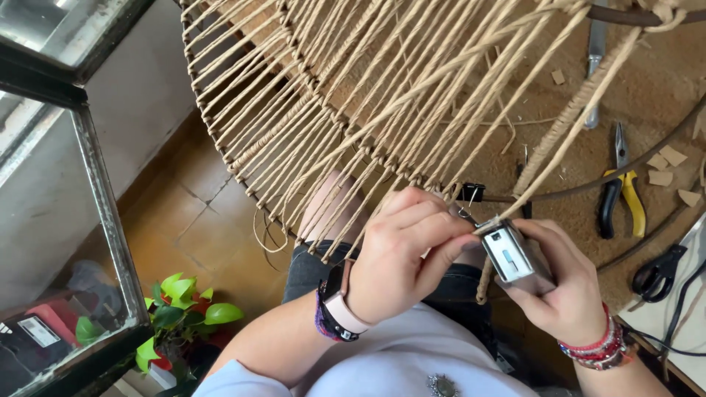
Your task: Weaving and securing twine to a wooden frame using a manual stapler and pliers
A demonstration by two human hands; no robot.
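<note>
A big round metal frame (243,176) strung with tan cord (353,95) fills the upper half of the view, tilted over the person's lap; everything else is best placed from its near rim. Below that rim, over the knees, both hands work at one cord end. The right hand (562,287) is closed around a small silver lighter (511,257), its top turned toward the rim. The left hand (401,254) pinches the cord end (485,226) between thumb and forefinger, touching the lighter's top; no flame shows.

To do this step well, I judge the cord should stay taut and the fingertips sit a little back from the end, so that only the tip is touched and the neighbouring strands under the rim stay apart from it.

Right of the rim, on the brown floor, lie yellow-handled pliers (621,195) and, further right, black scissors (658,272). Left of the rim stands a glass cabinet (95,191), with a green plant (180,305) beside it.
</note>
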